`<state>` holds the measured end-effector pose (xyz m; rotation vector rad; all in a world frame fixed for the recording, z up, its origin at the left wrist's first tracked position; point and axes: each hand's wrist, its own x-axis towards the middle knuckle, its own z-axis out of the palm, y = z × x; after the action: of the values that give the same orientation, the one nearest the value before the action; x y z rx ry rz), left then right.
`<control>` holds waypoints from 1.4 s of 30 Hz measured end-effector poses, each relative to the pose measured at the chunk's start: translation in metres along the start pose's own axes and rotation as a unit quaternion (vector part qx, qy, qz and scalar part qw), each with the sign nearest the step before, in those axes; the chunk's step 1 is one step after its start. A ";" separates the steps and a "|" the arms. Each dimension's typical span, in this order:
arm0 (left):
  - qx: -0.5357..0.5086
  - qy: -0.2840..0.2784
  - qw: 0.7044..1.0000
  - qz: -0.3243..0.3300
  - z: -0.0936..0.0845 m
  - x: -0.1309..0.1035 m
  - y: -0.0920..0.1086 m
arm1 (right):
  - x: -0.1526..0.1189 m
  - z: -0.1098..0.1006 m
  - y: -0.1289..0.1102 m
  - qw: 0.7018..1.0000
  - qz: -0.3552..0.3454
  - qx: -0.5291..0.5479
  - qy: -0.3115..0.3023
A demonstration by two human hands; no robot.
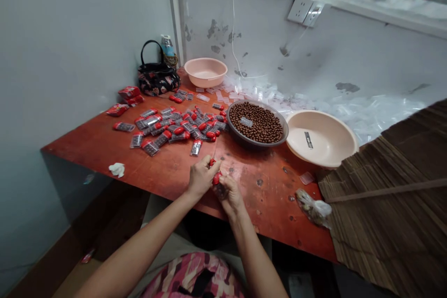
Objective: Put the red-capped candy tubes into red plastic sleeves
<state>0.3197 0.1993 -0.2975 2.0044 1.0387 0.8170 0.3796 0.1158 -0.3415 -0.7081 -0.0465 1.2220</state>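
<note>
Close together over the front edge of the red table [240, 172] are both of my hands. My right hand [231, 193] is closed around a small clear container with a red cap [217, 178]; dark contents show through its lower part. My left hand [202, 178] is closed at the container's red end, and a bit of red [212, 162] shows between its fingers. What exactly the left fingers grip is partly hidden. Beyond my hands lies a loose pile of similar red-capped containers [188, 126]. A grey bowl of brown balls [256, 123] stands ahead, with a clear empty case [246, 122] on top.
A cream basin [335, 137] holding a dark strip stands right of the bowl; a pink basin [206, 72] is at the back. Clear plastic cases [370, 109] heap along the wall. Stacked cardboard [391, 195] borders the right, a black handbag [159, 79] the back left.
</note>
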 end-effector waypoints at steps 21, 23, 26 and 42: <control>-0.211 -0.165 0.963 -0.030 0.008 0.008 -0.004 | 0.008 -0.009 -0.018 0.997 0.040 0.065 0.013; -0.203 -0.145 0.968 -0.034 0.014 0.005 -0.007 | 0.008 -0.011 -0.018 0.998 0.033 0.050 0.015; -0.237 -0.087 0.965 -0.068 0.025 0.004 -0.010 | 0.010 -0.012 -0.020 1.000 0.009 -0.001 0.008; 0.085 -0.006 0.990 0.110 0.005 0.016 -0.017 | 0.007 -0.002 -0.028 0.979 -0.088 0.122 0.137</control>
<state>0.3240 0.2187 -0.3109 2.2951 0.9174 0.8527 0.4067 0.1166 -0.3311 -0.6358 0.2609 0.9333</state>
